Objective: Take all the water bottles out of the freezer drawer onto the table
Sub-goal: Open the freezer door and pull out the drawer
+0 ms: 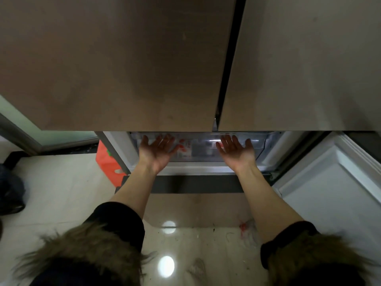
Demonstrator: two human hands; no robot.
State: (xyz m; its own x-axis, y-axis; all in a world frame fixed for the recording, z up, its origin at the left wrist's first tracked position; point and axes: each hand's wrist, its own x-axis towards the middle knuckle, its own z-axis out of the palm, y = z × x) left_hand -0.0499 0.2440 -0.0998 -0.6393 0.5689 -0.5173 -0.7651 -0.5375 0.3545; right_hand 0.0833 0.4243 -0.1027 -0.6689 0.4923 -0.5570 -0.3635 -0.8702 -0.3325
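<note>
The clear plastic freezer drawer [206,156] shows below the fridge's two upper doors. Behind its front wall I make out water bottles [184,149] with red and white labels, blurred by the plastic. My left hand [157,151] reaches toward the drawer's left part, palm up, fingers spread and straight. Toward the right part, my right hand [237,150] is stretched out the same way, palm up and fingers straight. Neither hand holds anything. Whether the fingertips touch the drawer I cannot tell.
Two large brown upper fridge doors [123,58] hang over the drawer. The lower right freezer door [329,182] stands swung open at my right. An orange box [109,162] sits on the glossy floor left of the fridge. A dark bag [10,190] lies at far left.
</note>
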